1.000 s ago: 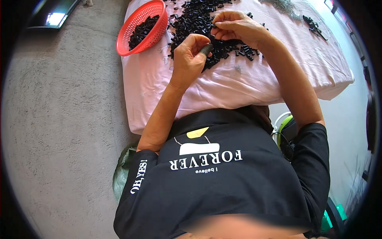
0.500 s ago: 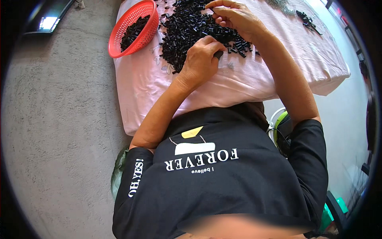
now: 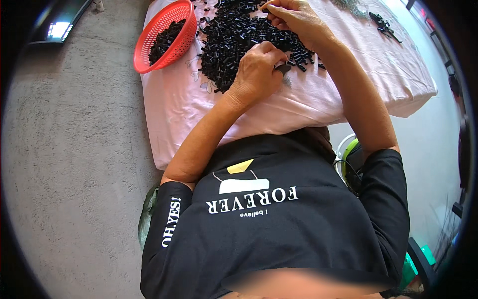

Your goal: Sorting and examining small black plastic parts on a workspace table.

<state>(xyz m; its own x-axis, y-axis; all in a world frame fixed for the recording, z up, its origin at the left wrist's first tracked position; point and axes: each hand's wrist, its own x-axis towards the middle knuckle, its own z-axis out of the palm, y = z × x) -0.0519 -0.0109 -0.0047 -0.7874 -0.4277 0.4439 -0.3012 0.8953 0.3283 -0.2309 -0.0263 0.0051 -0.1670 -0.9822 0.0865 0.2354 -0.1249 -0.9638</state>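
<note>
A heap of small black tube-like pieces (image 3: 224, 45) spreads over the pink cloth (image 3: 308, 99). Over the heap's near edge is my left hand (image 3: 256, 72), its fingers curled together. A dark flat bit (image 3: 284, 69) shows at its thumb; whether it is held or worn I cannot tell. Farther up and to the right, my right hand (image 3: 296, 22) pinches a small black piece (image 3: 266, 10) between thumb and finger, above the heap. Tiny clear bits (image 3: 287, 82) lie on the cloth beside the left thumb.
A red mesh basket (image 3: 188, 40) with black pieces in it stands at the table's left edge. At the far right lie a black cluster (image 3: 384, 27) and a pile of clear small parts (image 3: 351, 7). A dark screen (image 3: 59, 25) is at the upper left, above grey floor (image 3: 79, 139).
My left hand has shifted a little to the right and up, and more of the dark bit at its thumb shows. The right hand has moved slightly right, still pinching.
</note>
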